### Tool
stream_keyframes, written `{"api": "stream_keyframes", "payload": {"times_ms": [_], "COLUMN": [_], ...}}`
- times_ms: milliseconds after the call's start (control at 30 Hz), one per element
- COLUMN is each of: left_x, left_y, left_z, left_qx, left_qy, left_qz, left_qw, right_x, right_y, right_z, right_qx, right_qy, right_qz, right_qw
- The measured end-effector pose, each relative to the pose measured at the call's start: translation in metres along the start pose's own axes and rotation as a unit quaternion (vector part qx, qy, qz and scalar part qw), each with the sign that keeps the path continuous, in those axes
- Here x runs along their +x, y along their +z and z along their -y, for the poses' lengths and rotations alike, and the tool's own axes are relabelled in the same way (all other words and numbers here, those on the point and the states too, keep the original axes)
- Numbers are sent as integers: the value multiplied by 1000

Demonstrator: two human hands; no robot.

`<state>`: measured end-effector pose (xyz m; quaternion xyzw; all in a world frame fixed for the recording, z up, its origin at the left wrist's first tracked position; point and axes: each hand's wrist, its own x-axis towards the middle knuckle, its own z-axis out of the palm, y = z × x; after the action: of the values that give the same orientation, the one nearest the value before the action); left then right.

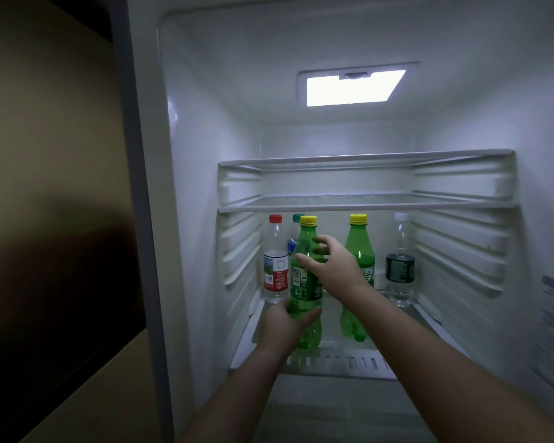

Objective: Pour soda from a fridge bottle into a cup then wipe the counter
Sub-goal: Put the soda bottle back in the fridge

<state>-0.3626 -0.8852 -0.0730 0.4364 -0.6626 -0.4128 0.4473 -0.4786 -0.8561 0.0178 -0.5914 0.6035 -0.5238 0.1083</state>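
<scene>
On the fridge shelf (pixel 333 362), the left hand (pixel 285 318) grips the green soda bottle (pixel 304 282) low on its smooth plastic body, with a red-capped water bottle (pixel 275 260) at its 9 o'clock. The right hand (pixel 333 266), fingers spread wide, reaches its shoulder at 3 o'clock. Full and likely cold-slick, it looks weighty, so the ridged waist seems the surest hold.

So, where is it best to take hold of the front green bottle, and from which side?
Grip the front green bottle around its labelled middle, coming from the open front of the fridge. It stands upright, its body is round and even there, and the red-capped bottle crowds its left. The left hand already holds its lower body; the right hand reaches its upper part.
</scene>
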Motion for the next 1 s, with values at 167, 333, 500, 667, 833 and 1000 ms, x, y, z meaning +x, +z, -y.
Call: {"api": "stream_keyframes", "payload": {"times_ms": [167,333,500,667,833,1000], "left_x": [11,19,20,20,8,2], "left_y": [6,13,17,18,26,28], "left_z": [2,3,3,3,9,28], "left_qx": [-5,21,67,86,67,90], "left_qy": [9,2,6,5,2,-3], "left_qz": [-1,6,-16,-8,-29,-53], "left_qw": [1000,1000,998,996,997,995], "right_x": [9,11,6,-7,-22,-44], "right_y": [2,5,8,10,8,2], "right_z": [-4,-6,-6,-4,-7,-17], "right_qx": [-3,-5,-3,-9,-29,-10], "right_qy": [-4,6,8,13,74,111], "right_qz": [-3,-16,-25,-43,-56,-42], "right_qw": [1000,1000,1000,999,995,993]}}
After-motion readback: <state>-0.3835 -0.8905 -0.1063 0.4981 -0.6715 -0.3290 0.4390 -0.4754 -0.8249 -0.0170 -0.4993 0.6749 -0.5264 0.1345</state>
